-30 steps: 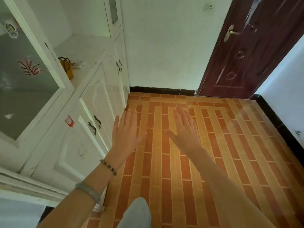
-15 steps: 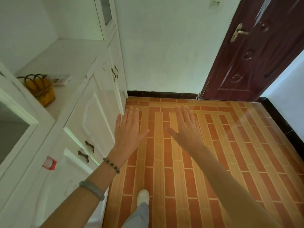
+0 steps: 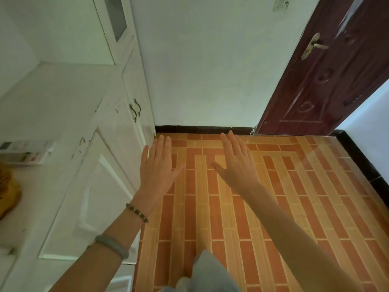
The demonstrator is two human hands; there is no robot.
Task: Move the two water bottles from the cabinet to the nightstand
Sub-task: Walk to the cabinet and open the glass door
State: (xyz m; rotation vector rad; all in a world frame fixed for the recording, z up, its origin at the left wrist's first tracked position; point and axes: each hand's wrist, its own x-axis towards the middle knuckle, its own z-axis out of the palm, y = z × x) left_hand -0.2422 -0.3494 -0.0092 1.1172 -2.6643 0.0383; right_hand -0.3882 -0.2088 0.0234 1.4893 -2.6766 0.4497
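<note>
My left hand [image 3: 157, 167] and my right hand [image 3: 236, 163] are stretched out flat in front of me, palms down, fingers apart, holding nothing. They hover over the tiled floor. The white cabinet [image 3: 94, 175] runs along my left side, and my left hand is just beside its lower doors. Its doors are closed. No water bottle and no nightstand are in view.
A small white box [image 3: 25, 151] and a yellow basket [image 3: 6, 194] sit on the cabinet's counter at the far left. A dark red door [image 3: 328, 81] stands shut at the right. A white wall [image 3: 210, 70] faces me across the orange tiled floor [image 3: 273, 207].
I have walked forward along the cabinet; the basket and glass door slid off to the left edge, and the far wall is closer. Both hands stay open and flat.
</note>
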